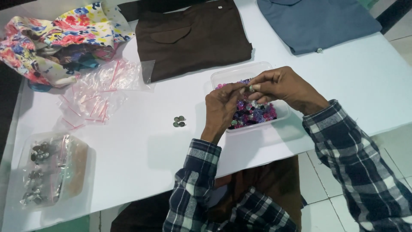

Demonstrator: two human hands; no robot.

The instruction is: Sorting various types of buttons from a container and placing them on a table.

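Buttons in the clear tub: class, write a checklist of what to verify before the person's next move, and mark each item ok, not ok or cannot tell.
1. Both hands over the tub: ok. The left hand and right hand meet above the clear plastic tub.
2. Small item pinched between the fingertips: ok, though its kind cannot be told.
3. Tub holds stock: ok, the coloured buttons fill it.
4. Sorted dark buttons lie apart on the white table: ok.
5. Small zip bags in reach: ok, judging by their place left of the tub.
6. Tub fully on the table: ok.
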